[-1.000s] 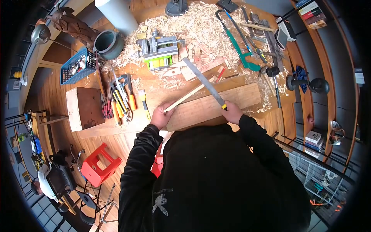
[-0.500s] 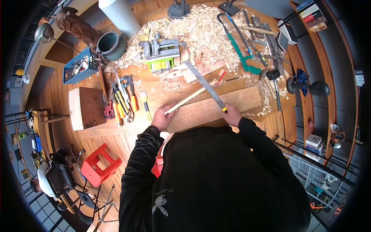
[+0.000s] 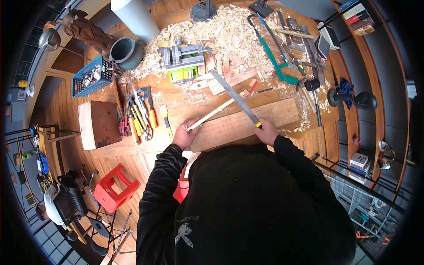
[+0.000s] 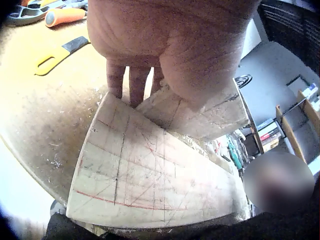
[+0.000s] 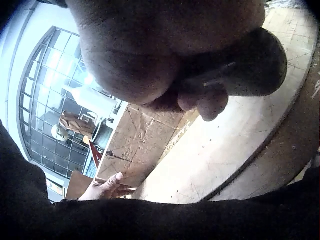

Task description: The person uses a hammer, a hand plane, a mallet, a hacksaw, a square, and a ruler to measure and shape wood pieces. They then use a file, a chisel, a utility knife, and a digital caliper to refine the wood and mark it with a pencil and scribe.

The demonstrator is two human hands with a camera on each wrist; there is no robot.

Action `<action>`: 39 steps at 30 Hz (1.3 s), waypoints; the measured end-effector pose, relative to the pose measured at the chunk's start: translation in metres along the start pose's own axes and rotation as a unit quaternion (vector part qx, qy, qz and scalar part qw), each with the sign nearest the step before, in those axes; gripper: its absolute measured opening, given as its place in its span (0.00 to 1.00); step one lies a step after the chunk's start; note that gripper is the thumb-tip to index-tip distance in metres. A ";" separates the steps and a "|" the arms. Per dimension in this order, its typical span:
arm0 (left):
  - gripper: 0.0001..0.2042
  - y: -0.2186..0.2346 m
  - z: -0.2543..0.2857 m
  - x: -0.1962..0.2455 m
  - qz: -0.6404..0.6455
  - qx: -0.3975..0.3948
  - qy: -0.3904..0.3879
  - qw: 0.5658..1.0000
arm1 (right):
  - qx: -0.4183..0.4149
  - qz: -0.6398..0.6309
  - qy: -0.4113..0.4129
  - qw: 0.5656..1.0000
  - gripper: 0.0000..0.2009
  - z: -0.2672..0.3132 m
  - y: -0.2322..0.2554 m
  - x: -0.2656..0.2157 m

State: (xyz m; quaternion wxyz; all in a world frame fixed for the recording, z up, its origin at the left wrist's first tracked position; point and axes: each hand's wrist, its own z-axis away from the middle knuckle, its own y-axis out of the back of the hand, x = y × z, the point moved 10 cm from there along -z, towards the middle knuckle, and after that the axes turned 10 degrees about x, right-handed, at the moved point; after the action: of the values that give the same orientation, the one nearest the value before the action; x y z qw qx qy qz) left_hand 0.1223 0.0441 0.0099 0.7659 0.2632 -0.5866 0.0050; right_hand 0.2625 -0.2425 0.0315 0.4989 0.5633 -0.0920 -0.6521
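One hand serves each piece: in the head view, the left hand (image 3: 184,134) pinches a narrow wooden strip (image 3: 212,114) near its lower end, thumb laid along it, so that its length points to two o'clock. The right hand (image 3: 267,131) has its fingers curled round the handle of a file (image 3: 234,93), leaving the blade free towards eleven o'clock, where it crosses the strip's far end; whether they touch is unclear. Both lie above a board (image 3: 260,117) on the desk (image 3: 176,106), which probably gives the work a backing. The vise (image 3: 183,57) sits at eleven o'clock of the board.

In the left wrist view, fingers reach down beyond the palm, tips hidden; their grip cannot be told there. The right wrist view shows the dark handle (image 5: 257,65) wrapped by curled fingers, probably for control.
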 end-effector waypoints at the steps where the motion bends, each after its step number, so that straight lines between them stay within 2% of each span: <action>1: 0.13 0.000 -0.001 -0.001 -0.006 -0.003 0.007 1.000 | 0.021 -0.009 0.000 1.000 0.10 0.000 0.002 0.006; 6: 0.14 0.001 -0.001 -0.002 0.004 -0.002 0.007 1.000 | 0.091 -0.036 -0.016 0.995 0.10 0.001 0.030 0.029; 8: 0.14 0.000 0.001 -0.011 0.009 -0.010 0.053 0.999 | 0.104 -0.090 -0.047 0.989 0.11 -0.003 0.030 0.052; 12: 0.14 0.010 0.008 -0.002 0.005 0.026 0.039 0.999 | 0.133 -0.029 -0.018 0.990 0.14 0.000 0.043 0.063; 14: 0.14 0.019 0.012 0.008 0.027 0.055 0.013 0.998 | 0.073 0.045 -0.032 0.996 0.17 -0.002 0.032 0.079; 15: 0.14 0.021 0.014 0.010 0.025 0.057 0.013 0.998 | 0.072 0.044 -0.030 0.996 0.17 -0.003 0.032 0.085; 17: 0.14 0.028 0.017 0.017 0.033 0.080 -0.019 0.996 | 0.016 0.166 -0.004 0.986 0.21 -0.004 0.025 0.085; 21: 0.15 0.034 0.021 0.027 -0.001 0.107 -0.072 0.992 | -0.023 0.191 0.001 0.981 0.21 -0.009 0.018 0.080; 23: 0.17 0.037 0.025 0.048 -0.071 0.128 -0.130 0.981 | -0.048 0.202 0.026 0.978 0.19 -0.014 0.009 0.075; 24: 0.17 0.036 0.025 0.052 -0.072 0.128 -0.129 0.981 | -0.050 0.202 0.026 0.978 0.19 -0.018 0.008 0.073; 26: 0.22 0.034 0.027 0.071 -0.136 0.140 -0.184 0.963 | -0.075 0.231 0.090 0.966 0.17 -0.022 0.000 0.062; 27: 0.22 0.032 0.027 0.076 -0.136 0.140 -0.184 0.963 | -0.075 0.230 0.090 0.966 0.17 -0.025 0.000 0.061; 29: 0.21 0.025 0.029 0.095 -0.170 0.141 -0.235 0.947 | -0.092 0.236 0.088 0.963 0.17 -0.029 -0.001 0.058; 30: 0.26 0.021 0.029 0.095 -0.170 0.134 -0.234 0.948 | -0.091 0.235 0.086 0.964 0.17 -0.030 -0.001 0.056; 31: 0.26 0.018 0.030 0.097 -0.170 0.131 -0.236 0.948 | -0.088 0.233 0.064 0.966 0.17 -0.030 0.004 0.053; 33: 0.33 0.008 0.030 0.099 -0.207 0.109 -0.226 0.946 | -0.082 0.230 0.035 0.969 0.17 -0.028 0.007 0.061; 34: 0.38 0.003 0.029 0.101 -0.209 0.096 -0.228 0.946 | -0.040 0.212 0.060 0.975 0.17 -0.029 0.009 0.060; 35: 0.38 -0.001 0.028 0.104 -0.207 0.092 -0.233 0.946 | 0.003 0.195 0.085 0.977 0.18 -0.029 0.013 0.059; 36: 0.39 -0.006 0.027 0.105 -0.212 0.083 -0.234 0.945 | 0.007 0.194 0.079 0.978 0.18 -0.028 0.012 0.068; 38: 0.43 -0.017 0.024 0.107 -0.218 0.064 -0.237 0.945 | 0.060 0.196 0.138 0.969 0.18 -0.023 0.021 0.059; 39: 0.43 -0.022 0.022 0.109 -0.216 0.059 -0.242 0.944 | 0.064 0.196 0.132 0.970 0.18 -0.021 0.023 0.062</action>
State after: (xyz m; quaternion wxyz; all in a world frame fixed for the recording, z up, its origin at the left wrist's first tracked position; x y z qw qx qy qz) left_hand 0.1432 -0.0169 0.1032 0.5670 0.4212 -0.6819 -0.1899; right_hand 0.3004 -0.2909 -0.0004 0.5877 0.6464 -0.1753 -0.4540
